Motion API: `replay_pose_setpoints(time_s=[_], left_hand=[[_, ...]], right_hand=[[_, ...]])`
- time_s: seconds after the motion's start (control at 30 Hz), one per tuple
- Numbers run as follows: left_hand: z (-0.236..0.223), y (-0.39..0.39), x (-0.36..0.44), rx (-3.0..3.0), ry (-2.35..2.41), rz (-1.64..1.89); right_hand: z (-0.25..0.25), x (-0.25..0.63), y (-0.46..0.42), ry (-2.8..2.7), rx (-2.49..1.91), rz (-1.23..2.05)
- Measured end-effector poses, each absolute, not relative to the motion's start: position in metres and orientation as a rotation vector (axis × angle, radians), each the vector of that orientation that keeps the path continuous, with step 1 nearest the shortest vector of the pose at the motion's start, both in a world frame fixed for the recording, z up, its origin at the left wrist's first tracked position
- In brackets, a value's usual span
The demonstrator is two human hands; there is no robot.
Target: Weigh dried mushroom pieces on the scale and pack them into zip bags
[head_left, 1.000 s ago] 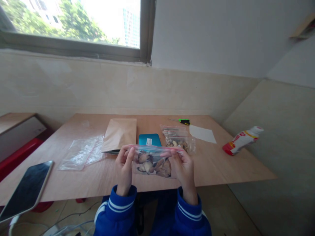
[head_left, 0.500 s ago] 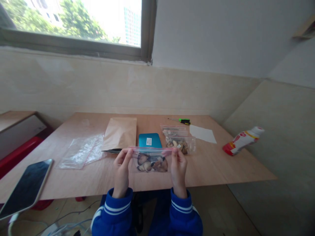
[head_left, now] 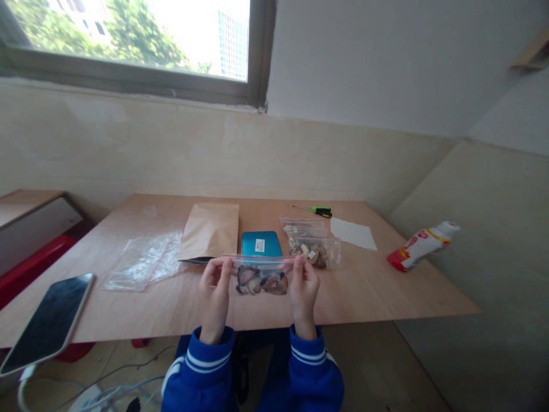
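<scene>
Between my two hands hangs a clear zip bag (head_left: 261,280) with a red seal line and brown and pale pieces inside that look like dried mushrooms. My left hand (head_left: 215,294) pinches its top left corner, thumb in front. The top edge at the right is pinched by my right hand (head_left: 305,292). Just behind the bag lies a teal flat box (head_left: 261,245) with a white label, its near edge partly covered. More filled zip bags (head_left: 315,252) with similar pieces lie behind my right hand. A brown paper pouch (head_left: 210,232) rests beyond my left hand.
Flat clear plastic bags (head_left: 141,260) lie at the left, near a phone or tablet (head_left: 49,320) with a cable. Screwdrivers (head_left: 317,210) and a white paper sheet (head_left: 354,233) lie at the back right. A red and white bottle (head_left: 422,246) stands tilted in view at the right edge.
My right hand has shifted slightly left, closer to my left hand. The bag stays pinched between both hands and looks a little less stretched.
</scene>
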State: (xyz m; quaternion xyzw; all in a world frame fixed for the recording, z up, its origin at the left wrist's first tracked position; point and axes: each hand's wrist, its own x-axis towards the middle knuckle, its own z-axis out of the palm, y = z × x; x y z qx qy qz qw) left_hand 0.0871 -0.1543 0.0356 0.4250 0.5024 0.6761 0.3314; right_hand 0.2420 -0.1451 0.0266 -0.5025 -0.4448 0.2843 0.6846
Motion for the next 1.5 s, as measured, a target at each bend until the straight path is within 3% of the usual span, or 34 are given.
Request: replay_pose_setpoints(time_s=[0.37, 0.67, 0.97, 1.5], left_hand=[[0.034, -0.157, 0.095, 0.888, 0.943, 1.753], [0.039, -0.158, 0.093, 1.060, 1.070, 1.589], [0.041, -0.161, 0.093, 1.089, 1.143, 1.700], [0.024, -0.159, 0.089, 1.080, 0.875, 1.565]], right_hand=[[0.026, 0.246, -0.145, -1.225, -0.932, 0.752], [0.027, 0.249, -0.146, -1.178, -0.993, 0.753], [0.031, 0.245, -0.149, -1.180, -1.036, 0.655], [0.033, 0.247, -0.153, -1.251, -0.996, 0.915]])
